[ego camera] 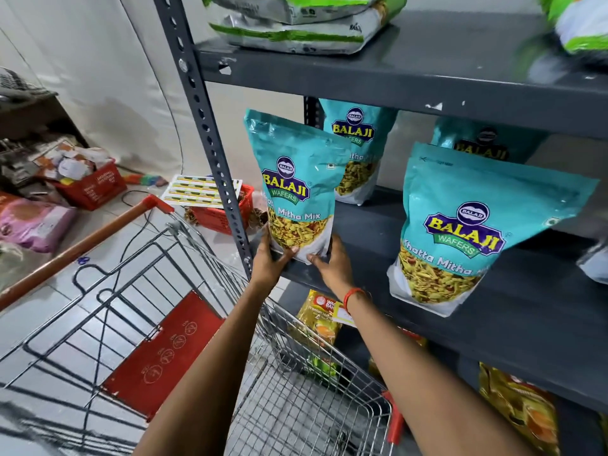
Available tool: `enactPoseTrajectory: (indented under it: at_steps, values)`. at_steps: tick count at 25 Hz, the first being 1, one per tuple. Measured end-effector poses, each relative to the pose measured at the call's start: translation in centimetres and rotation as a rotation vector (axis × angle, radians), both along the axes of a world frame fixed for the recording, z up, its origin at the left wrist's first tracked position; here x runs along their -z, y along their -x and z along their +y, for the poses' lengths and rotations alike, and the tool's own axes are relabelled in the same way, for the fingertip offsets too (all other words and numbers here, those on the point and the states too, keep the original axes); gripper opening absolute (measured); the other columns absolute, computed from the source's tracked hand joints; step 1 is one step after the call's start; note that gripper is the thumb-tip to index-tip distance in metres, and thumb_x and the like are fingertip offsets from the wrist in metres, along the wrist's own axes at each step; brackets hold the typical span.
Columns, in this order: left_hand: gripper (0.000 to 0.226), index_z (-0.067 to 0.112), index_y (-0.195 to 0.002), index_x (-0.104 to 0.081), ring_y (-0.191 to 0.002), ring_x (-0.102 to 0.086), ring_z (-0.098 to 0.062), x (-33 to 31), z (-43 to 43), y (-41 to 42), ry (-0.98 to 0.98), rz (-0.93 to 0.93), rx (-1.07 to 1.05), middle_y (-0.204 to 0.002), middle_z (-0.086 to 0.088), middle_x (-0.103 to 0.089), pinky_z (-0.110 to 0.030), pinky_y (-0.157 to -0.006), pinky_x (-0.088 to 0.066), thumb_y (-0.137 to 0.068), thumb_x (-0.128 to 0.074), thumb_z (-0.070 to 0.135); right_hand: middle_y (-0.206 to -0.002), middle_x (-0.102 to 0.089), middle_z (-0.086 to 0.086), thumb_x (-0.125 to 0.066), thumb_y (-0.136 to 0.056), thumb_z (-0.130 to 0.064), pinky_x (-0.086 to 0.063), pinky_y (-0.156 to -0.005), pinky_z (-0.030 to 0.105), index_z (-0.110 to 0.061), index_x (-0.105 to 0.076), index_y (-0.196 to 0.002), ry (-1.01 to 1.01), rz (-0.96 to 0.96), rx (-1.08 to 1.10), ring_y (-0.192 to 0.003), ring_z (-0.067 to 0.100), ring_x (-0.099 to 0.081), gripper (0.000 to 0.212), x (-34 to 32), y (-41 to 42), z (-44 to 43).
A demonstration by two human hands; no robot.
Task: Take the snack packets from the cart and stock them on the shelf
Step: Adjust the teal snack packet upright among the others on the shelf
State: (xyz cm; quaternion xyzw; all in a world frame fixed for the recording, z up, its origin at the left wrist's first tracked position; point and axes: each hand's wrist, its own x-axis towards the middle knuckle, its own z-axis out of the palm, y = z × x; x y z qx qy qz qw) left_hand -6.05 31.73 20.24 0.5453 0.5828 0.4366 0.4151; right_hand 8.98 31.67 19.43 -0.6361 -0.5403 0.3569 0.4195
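I have my left hand (269,258) and right hand (332,258) clamped on a teal snack packet (292,185), upright at the shelf (460,324) edge, beside the grey upright post (210,143); another packet (460,232) stands right, wire cart (296,406) below.

Balaji Khatta Mitha Mix packet (292,189) between left hand (268,261) and right hand (332,263): teal, purple-yellow logo, green band, yellow snack window, white base. Packet right of right hand (467,232): same colours. Shelf (427,77): dark grey. Right wrist thread (353,296): orange-red. Cart (296,390) below hands: silver wire, red seat flap (164,353), red-brown handle (75,248). Baskets left of hands (95,185): red.
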Motion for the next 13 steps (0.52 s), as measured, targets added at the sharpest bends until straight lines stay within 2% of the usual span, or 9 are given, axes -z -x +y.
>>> enactPoseTrajectory:
  at_steps: [2,5,6,8,10,11,13]
  values:
    - [0.088,0.029,-0.139,-0.028,-0.127,-0.049,-0.021,0.0,-0.1,-0.2,-0.008,-0.029,0.005,-0.140,-0.007,-0.050,-0.049,-0.109,-0.040,-0.065,-0.073,0.047,-0.144,-0.044,0.015,-0.073,-0.076,-0.013,-0.037,-0.111,0.046,-0.008,-0.035,-0.137,-0.005,-0.001,-0.010,-0.134,0.029,-0.041,0.071,0.0,-0.3,0.0]
    - [0.087,0.023,-0.140,-0.027,-0.128,-0.047,-0.022,-0.5,-0.4,-0.3,-0.014,-0.023,0.013,-0.141,-0.008,-0.048,-0.050,-0.110,-0.039,-0.068,-0.073,0.041,-0.145,-0.042,0.014,-0.073,-0.076,-0.013,-0.037,-0.111,0.047,-0.010,-0.032,-0.138,0.001,0.005,-0.060,-0.135,0.029,-0.040,0.075,-0.5,-0.5,-0.1]
    - [0.087,0.022,-0.142,-0.023,-0.131,-0.044,-0.023,-0.7,-0.5,-0.5,-0.024,-0.004,0.019,-0.144,-0.009,-0.044,-0.051,-0.111,-0.037,-0.072,-0.073,0.036,-0.146,-0.041,0.014,-0.074,-0.075,-0.015,-0.037,-0.111,0.047,-0.010,-0.030,-0.140,0.005,0.011,-0.063,-0.136,0.029,-0.038,0.078,-1.0,-0.5,-0.1]
    - [0.092,0.020,-0.146,-0.008,-0.143,-0.024,-0.025,-1.2,-1.4,-1.5,-0.061,0.100,-0.021,-0.156,-0.012,-0.022,-0.051,-0.117,-0.025,-0.079,-0.068,0.035,-0.150,-0.035,0.015,-0.073,-0.077,-0.019,-0.034,-0.114,0.045,-0.009,-0.025,-0.143,-0.014,-0.030,-0.018,-0.139,0.029,-0.034,0.082,-2.3,-0.4,-1.0]
    - [0.094,0.017,-0.147,0.006,-0.147,-0.002,-0.024,-1.9,-3.3,-3.7,-0.129,0.247,-0.122,-0.159,-0.012,0.003,-0.045,-0.122,-0.009,-0.084,-0.060,0.039,-0.151,-0.033,0.015,-0.066,-0.084,-0.022,-0.033,-0.115,0.041,-0.007,-0.025,-0.143,-0.138,-0.063,0.069,-0.140,0.026,-0.032,0.074,-4.1,-0.7,-3.4]
    - [0.091,0.018,-0.145,0.011,-0.147,0.004,-0.020,-2.4,-4.7,-5.3,-0.193,0.262,-0.153,-0.158,-0.008,0.010,-0.039,-0.122,-0.005,-0.087,-0.057,0.038,-0.149,-0.036,0.014,-0.063,-0.086,-0.023,-0.035,-0.114,0.039,-0.007,-0.029,-0.142,-0.251,-0.055,0.109,-0.138,0.024,-0.036,0.067,-4.8,-1.1,-5.2]
    - [0.083,0.023,-0.143,0.011,-0.147,0.003,-0.015,-2.9,-7.0,-9.2,-0.318,0.176,-0.046,-0.156,0.000,0.010,-0.030,-0.120,-0.007,-0.090,-0.052,0.032,-0.139,-0.046,0.014,-0.060,-0.088,-0.020,-0.038,-0.111,0.031,-0.007,-0.039,-0.135,-0.513,-0.069,0.211,-0.132,0.020,-0.042,0.053,-6.0,-2.6,-9.6]
